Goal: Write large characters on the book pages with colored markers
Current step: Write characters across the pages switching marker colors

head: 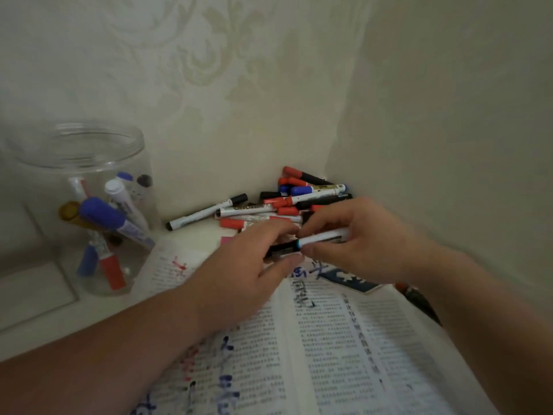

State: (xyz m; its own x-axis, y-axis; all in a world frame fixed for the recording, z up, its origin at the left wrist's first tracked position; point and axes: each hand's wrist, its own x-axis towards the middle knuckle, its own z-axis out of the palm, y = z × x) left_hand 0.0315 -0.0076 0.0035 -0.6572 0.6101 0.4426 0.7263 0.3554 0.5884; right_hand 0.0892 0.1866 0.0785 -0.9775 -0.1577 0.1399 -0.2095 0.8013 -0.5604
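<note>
An open book (329, 339) with printed text lies in front of me, its pages marked with large red, blue and black characters. Both hands hold one marker (311, 241) above the book's top edge. My left hand (248, 265) pinches its black cap end. My right hand (356, 235) grips its white barrel, which has a blue ring at the joint. Whether the cap is on or slightly off I cannot tell.
A heap of red, blue and black markers (287, 202) lies in the wall corner behind the hands. A clear plastic jar (89, 205) with several markers stands at the left. Walls close in at the back and right.
</note>
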